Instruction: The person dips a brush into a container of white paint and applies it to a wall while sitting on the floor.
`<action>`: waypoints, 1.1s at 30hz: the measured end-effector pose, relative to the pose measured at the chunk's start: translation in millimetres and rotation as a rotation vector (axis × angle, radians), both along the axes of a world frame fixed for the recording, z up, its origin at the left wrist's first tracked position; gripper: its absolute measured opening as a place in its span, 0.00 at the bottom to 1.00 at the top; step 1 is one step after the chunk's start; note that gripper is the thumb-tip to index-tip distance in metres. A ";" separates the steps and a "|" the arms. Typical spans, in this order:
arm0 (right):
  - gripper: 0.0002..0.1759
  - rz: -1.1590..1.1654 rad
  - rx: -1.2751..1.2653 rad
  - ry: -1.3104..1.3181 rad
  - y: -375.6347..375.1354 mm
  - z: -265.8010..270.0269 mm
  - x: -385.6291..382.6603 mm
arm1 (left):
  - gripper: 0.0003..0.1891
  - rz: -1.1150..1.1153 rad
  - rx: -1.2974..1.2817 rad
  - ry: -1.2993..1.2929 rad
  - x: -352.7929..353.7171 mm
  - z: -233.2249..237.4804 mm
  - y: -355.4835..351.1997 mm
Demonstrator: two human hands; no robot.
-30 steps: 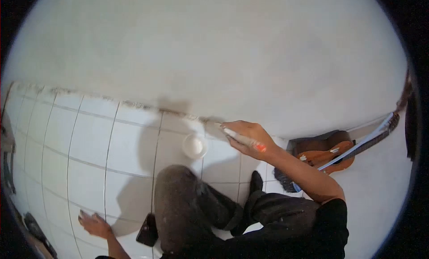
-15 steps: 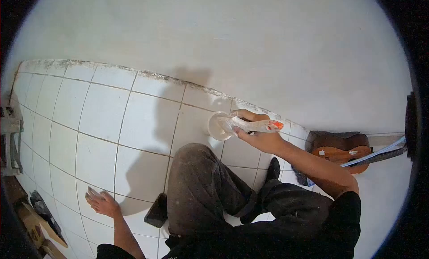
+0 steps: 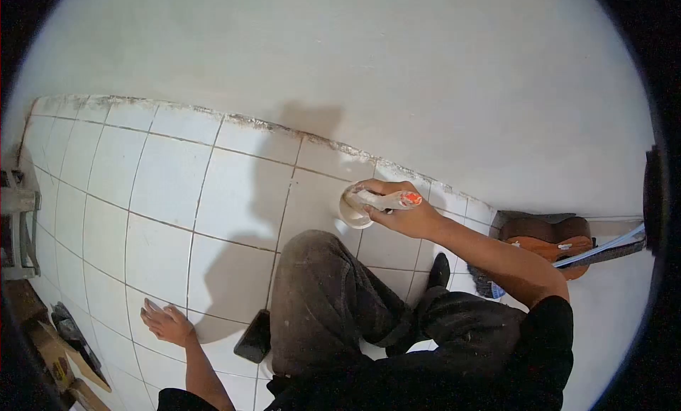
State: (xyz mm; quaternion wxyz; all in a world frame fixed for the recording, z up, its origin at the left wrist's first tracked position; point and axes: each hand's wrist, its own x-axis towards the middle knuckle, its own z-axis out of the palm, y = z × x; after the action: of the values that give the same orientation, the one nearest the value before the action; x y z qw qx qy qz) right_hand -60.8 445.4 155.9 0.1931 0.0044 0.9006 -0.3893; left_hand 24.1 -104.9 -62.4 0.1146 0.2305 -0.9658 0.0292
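Observation:
A paintbrush [image 3: 389, 200] with a pale, whitish handle and an orange end is in my right hand [image 3: 413, 219], fingers closed round the handle. Its bristle end dips into a small white tub [image 3: 344, 211] standing on the tiles near the wall; what is in the tub is hard to make out. At the lower left, my left hand [image 3: 169, 325] is held over the floor with its fingers apart and nothing in them.
White floor tiles [image 3: 159, 177] meet a pale wall [image 3: 425, 78] along a stained edge. A dark phone [image 3: 253, 336] lies beside my knee [image 3: 305, 269]. A small guitar [image 3: 546, 239] leans at the right. Cardboard boxes [image 3: 60, 358] and a grey stand [image 3: 20, 230] are far left.
The paintbrush has tipped more upright, its orange end shifting left, and its bristle end sits in the tub. My left hand stays nearly the same. The view has shifted slightly.

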 end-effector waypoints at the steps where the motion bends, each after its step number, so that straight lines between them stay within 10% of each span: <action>1: 0.23 0.011 0.016 -0.010 -0.5 0.4 -0.7 | 0.29 0.000 0.000 0.001 0.1 -1.1 -1.2; 21: 0.21 -0.403 -0.203 -0.017 28.4 46.3 27.4 | 0.33 0.074 0.027 -0.032 0.9 5.6 2.1; 33: 0.22 -0.355 0.077 0.491 38.5 158.6 36.4 | 0.32 0.002 -0.058 0.106 5.8 -23.0 -17.9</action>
State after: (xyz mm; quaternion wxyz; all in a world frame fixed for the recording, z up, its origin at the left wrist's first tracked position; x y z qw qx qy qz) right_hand -24.4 483.9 314.4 -0.1019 0.0749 0.9197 -0.3718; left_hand 29.8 -122.7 -85.4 0.1720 0.2295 -0.9569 0.0451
